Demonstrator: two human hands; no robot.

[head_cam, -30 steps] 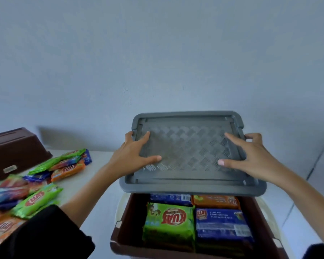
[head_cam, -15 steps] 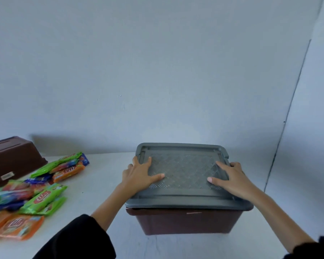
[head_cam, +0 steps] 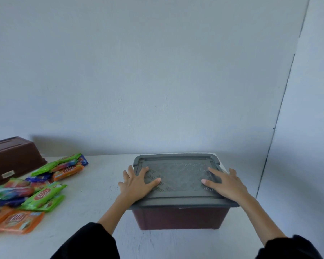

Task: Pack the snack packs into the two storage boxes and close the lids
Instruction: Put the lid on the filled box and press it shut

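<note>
On the white table (head_cam: 94,199), right of centre, a brown storage box (head_cam: 180,217) sits with its grey lid (head_cam: 178,176) resting flat on top. Left hand (head_cam: 137,184) lies palm-down on the lid's left edge, fingers spread flat, thumb on the textured panel; nothing pinched. Right hand (head_cam: 224,184) mirrors it on the right edge, grip likewise spread and flat. Black sleeves at lower frame. Well apart, at far left, a loose pile of green, orange and blue snack packs (head_cam: 32,191) lies on the table. Behind the pile, a second brown box (head_cam: 11,157) stands against the wall.
</note>
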